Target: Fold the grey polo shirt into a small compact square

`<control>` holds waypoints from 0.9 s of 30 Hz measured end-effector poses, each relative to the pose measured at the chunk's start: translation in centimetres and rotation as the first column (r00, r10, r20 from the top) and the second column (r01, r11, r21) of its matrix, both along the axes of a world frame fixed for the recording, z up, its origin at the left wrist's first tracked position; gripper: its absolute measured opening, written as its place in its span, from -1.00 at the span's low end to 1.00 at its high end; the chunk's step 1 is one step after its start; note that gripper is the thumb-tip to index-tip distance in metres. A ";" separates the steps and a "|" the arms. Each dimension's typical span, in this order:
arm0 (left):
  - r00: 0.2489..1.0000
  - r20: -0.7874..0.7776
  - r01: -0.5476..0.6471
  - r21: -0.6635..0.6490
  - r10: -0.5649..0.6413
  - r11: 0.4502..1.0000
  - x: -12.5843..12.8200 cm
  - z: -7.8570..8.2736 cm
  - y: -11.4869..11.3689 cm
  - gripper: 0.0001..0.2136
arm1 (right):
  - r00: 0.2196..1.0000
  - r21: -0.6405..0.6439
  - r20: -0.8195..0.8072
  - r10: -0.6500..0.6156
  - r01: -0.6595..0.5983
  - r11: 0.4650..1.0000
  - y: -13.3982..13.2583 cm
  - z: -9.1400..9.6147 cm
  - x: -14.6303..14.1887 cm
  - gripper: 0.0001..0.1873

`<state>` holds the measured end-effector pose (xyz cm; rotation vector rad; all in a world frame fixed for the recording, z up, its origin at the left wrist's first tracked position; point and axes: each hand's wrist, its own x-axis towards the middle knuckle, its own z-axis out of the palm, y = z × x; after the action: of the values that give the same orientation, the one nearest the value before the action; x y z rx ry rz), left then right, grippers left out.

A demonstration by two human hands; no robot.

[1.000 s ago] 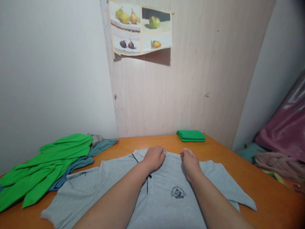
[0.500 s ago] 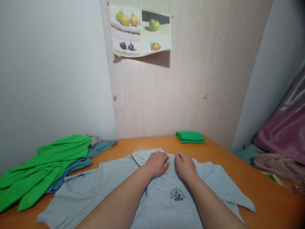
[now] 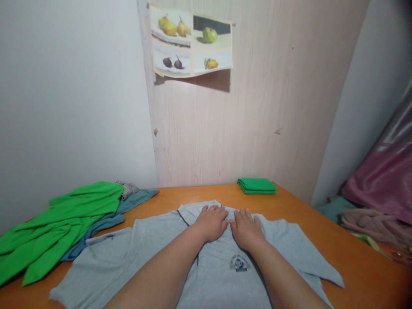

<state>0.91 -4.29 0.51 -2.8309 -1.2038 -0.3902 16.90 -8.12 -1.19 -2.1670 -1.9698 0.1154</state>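
A light grey polo shirt (image 3: 222,279) lies spread over the table, its collar at the far side and a dark printed logo on the chest. Just below the collar, my left hand (image 3: 212,223) rests flat on the fabric with its fingers stretched forward. Beside it my right hand (image 3: 246,229) also lies flat on the shirt, fingers spread, and nothing is in its grasp. The thumbs of both hands almost meet. My forearms cover part of the shirt's front, and its lower end runs out of view.
The orange-brown table (image 3: 189,193) backs onto a panelled wall. Bright green clothing (image 3: 77,214) lies in a heap on the left with blue cloth (image 3: 99,225) under it. A folded green garment (image 3: 256,186) sits at the back right. Pink fabric (image 3: 383,180) is piled at far right.
My right hand has opened from a pinch near the collar and now lies flat with fingers spread. My left hand stays in nearly the same place.
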 end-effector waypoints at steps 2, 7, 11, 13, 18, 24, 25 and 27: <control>1.000 0.003 0.003 0.005 -0.003 1.000 0.0 -0.1 0.0 -0.67 | 1.000 -0.017 0.005 -0.023 0.023 1.000 0.0 0.0 0.0 -0.32; 1.000 0.012 -0.009 0.004 0.009 1.000 -0.1 -0.3 0.1 -0.66 | 0.999 -0.032 0.006 -0.047 0.047 0.998 -0.1 0.2 -0.1 -0.31; 0.999 0.041 -0.014 -0.005 0.014 1.000 -0.1 -0.2 0.3 -0.68 | 1.000 0.024 0.002 -0.029 0.029 0.999 -0.4 0.5 -0.7 -0.33; 0.998 0.063 -0.012 -0.007 0.012 1.000 -0.1 -0.2 0.4 -0.67 | 1.000 0.027 -0.001 0.024 -0.024 0.999 -0.5 0.4 -1.1 -0.33; 0.994 0.110 -0.020 -0.005 0.021 1.000 -0.1 -0.1 0.5 -0.61 | 0.999 -0.024 -0.004 0.053 -0.053 0.998 -0.2 -0.3 -1.6 -0.31; 0.971 0.222 -0.104 0.034 0.094 0.994 -0.6 0.6 0.4 -0.64 | 0.998 -0.022 0.012 0.060 -0.060 0.998 -0.3 -0.2 -1.6 -0.31; 0.963 0.240 -0.135 0.033 0.124 0.990 -1.0 0.8 0.3 -0.64 | 0.998 -0.021 0.015 0.061 -0.061 0.998 -0.4 -0.1 -1.6 -0.31; 0.941 0.277 -0.208 0.022 0.194 0.978 -2.2 1.3 0.0 -0.63 | 0.998 -0.023 0.018 0.060 -0.059 0.998 -0.4 0.0 -1.6 -0.30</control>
<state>-1.30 -4.26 1.80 -2.6392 -1.4901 -0.8074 15.35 -8.49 -1.23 -2.1311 -2.0537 0.1283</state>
